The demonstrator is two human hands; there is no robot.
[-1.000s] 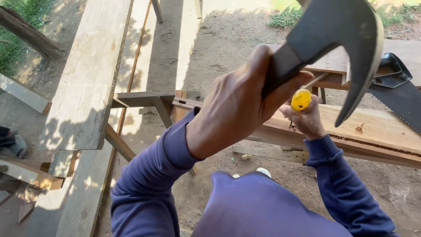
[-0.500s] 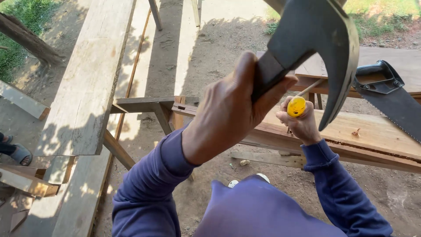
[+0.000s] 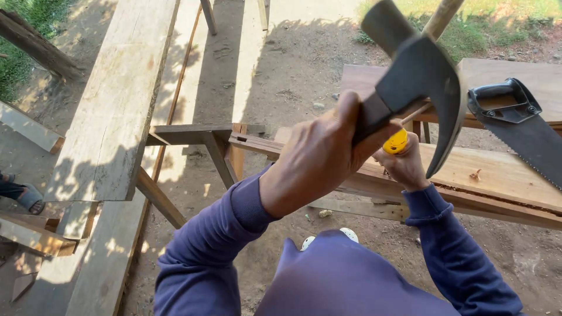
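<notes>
- Bottom of frame: purple long sleeves and chest, seen from above.
- Centre: left hand (image 3: 319, 158) wrapped tight around the shaft of a dark steel claw hammer (image 3: 418, 73), fingers pressed together; head lifted toward the upper right of the frame, claw curving down, touching nothing.
- Just right of centre, below the hammer head: right hand (image 3: 404, 167) clenched around a yellow-capped hand tool (image 3: 397, 142), only the round yellow end showing above the fist; blade or tip hidden, so contact with the wood impossible to tell.
- Under that fist, running off to the right edge: thick pale wooden beam (image 3: 497, 175) with a few loose chips on top; no finished cut or notch visible near the fist.
- Right edge, further back: black-handled handsaw (image 3: 515, 126) lying flat on the wood, unheld.
- Left of centre: weathered grey wooden trestle (image 3: 199, 134) on bare brown dirt ground (image 3: 293, 76).
- Upper left: long grey wooden plank (image 3: 117, 105) stretching away, apart from both hands.
- Far left edge: someone's sandalled foot (image 3: 23, 196).
</notes>
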